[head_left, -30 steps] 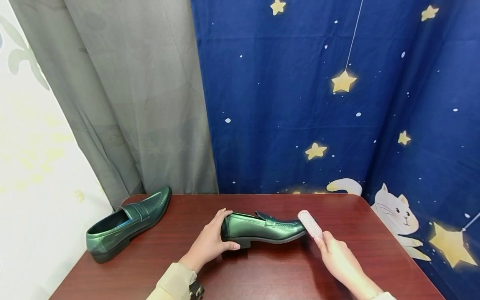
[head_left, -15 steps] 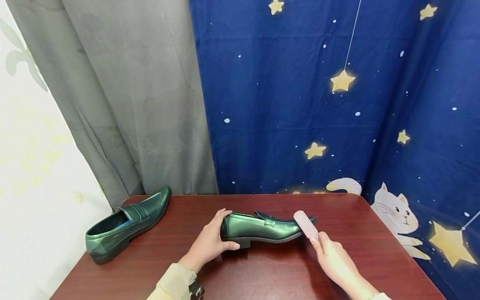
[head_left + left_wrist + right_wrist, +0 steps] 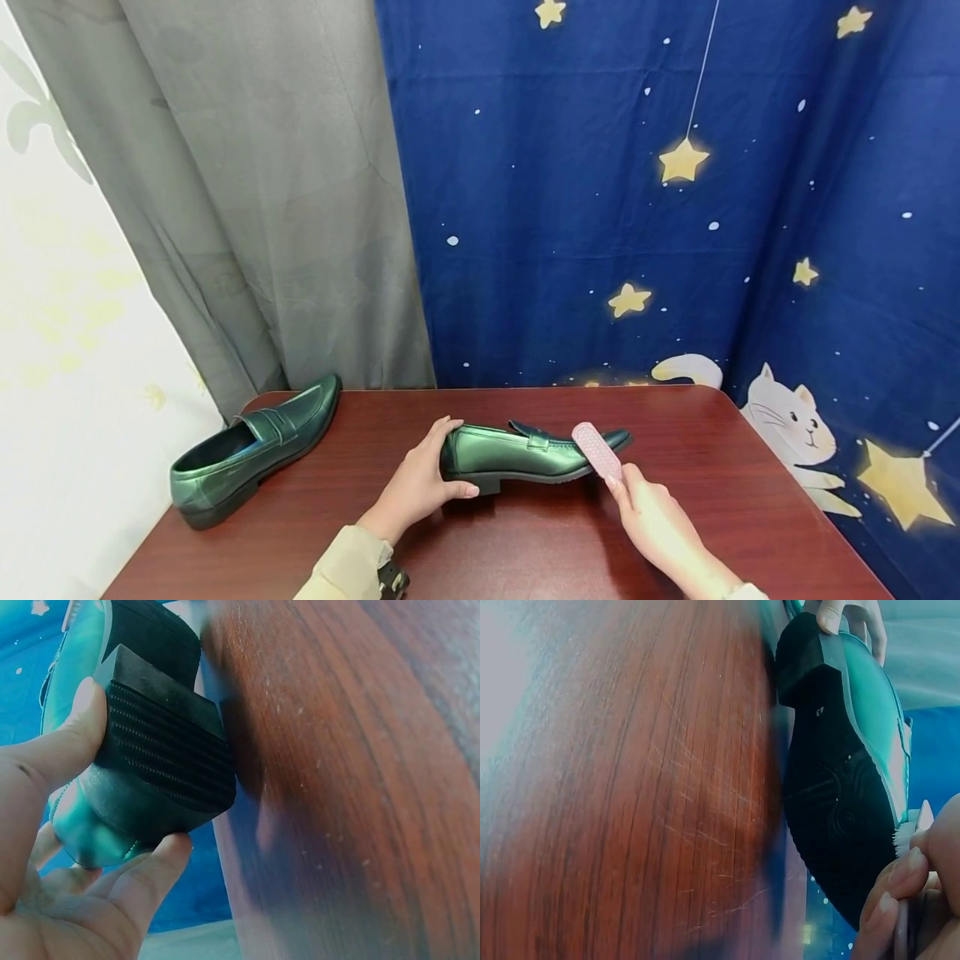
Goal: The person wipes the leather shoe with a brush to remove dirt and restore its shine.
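My left hand [image 3: 420,479] grips a green loafer [image 3: 517,454] round its heel, thumb on the heel block and fingers behind the back. The shoe is tilted, so its ridged black heel [image 3: 165,742] shows in the left wrist view and its dark sole [image 3: 832,787] in the right wrist view. In my right hand [image 3: 656,512] is a pink brush [image 3: 597,450], pinched by the handle. Its white bristles [image 3: 904,838] touch the side of the shoe's upper near the toe. The second green loafer [image 3: 255,450] stands at the table's left, away from both hands.
The reddish-brown wooden table [image 3: 525,550] has rounded far corners. Behind it hang a grey curtain [image 3: 300,208] and a blue curtain [image 3: 570,208] with stars and a white cat. A pale patterned surface [image 3: 67,333] borders the left side.
My right hand and the brush have moved left along the shoe, from the toe tip toward the strap, uncovering the tip. The left hand and the held loafer stay nearly still.
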Motion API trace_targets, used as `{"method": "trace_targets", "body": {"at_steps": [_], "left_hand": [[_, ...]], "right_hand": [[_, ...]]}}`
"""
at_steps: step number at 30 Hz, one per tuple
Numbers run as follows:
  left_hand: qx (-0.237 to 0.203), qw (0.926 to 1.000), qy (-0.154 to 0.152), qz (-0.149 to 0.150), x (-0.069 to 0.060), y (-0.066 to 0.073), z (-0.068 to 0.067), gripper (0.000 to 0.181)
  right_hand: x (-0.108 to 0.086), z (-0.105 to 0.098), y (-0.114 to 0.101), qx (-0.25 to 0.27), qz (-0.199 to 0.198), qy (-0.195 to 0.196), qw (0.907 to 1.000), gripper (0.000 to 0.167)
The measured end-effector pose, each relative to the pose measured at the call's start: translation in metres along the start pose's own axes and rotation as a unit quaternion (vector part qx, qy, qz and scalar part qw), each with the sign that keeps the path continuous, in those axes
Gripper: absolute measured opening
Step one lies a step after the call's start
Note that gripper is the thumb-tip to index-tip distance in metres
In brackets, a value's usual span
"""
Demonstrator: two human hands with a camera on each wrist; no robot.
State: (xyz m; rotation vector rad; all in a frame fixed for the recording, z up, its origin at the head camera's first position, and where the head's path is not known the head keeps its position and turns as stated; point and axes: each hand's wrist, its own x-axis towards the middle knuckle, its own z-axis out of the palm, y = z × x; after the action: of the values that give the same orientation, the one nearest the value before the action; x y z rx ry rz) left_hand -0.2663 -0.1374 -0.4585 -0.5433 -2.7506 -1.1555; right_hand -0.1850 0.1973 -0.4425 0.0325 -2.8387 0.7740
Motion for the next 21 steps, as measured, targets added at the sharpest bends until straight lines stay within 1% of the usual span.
{"method": "trace_targets", "body": {"at_steps": [2, 9, 14, 21], "left_hand": [[0.002, 1.0000, -0.001, 0.001, 0.000, 0.000, 0.000, 0.100], [-0.003, 0.9999, -0.003, -0.011, 0.001, 0.000, 0.001, 0.100], [-0.006, 0.9999, -0.004, -0.009, 0.001, 0.000, 0.001, 0.101], [-0.004, 0.9999, -0.008, -0.010, 0.003, -0.001, 0.001, 0.101]], "right_hand": [[0.000, 0.001, -0.002, 0.000, -0.002, 0.000, 1.0000, 0.014], [0.000, 0.005, -0.009, 0.009, -0.004, -0.004, 0.9999, 0.013], [0.000, 0.008, -0.016, 0.014, -0.005, -0.007, 0.9999, 0.014], [0.001, 0.015, -0.024, 0.017, -0.019, 0.003, 0.9997, 0.016]]}}
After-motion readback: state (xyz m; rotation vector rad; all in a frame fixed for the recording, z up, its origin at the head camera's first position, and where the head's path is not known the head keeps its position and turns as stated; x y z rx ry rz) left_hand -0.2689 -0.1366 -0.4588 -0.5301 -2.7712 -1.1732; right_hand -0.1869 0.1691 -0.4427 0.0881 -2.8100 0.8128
